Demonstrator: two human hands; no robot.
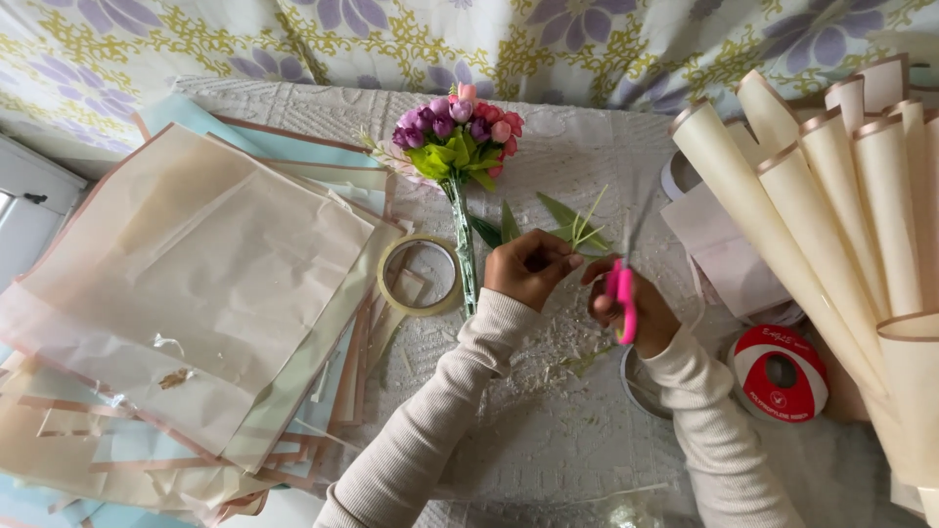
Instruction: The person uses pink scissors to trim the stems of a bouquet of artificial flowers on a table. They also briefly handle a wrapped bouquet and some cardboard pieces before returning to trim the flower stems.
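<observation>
My left hand [529, 268] pinches thin green stems [585, 231] that fan up and to the right above the white textured tablecloth [548, 430]. My right hand [631, 311] grips scissors with pink handles [621, 299], their blades pointing up toward the stems. A small bouquet of purple, pink and red flowers [456, 134] with a green stem lies on the cloth just left of my left hand, heads pointing away from me. A few cut green leaves [509, 224] lie beside it.
A roll of clear tape [386, 284] lies left of the bouquet stem. Stacked sheets of cream and pale blue wrapping paper [186, 293] cover the left. Rolled cream paper cones [822, 205] stand at right, above a red ribbon spool [781, 374]. Floral fabric [391, 39] hangs behind.
</observation>
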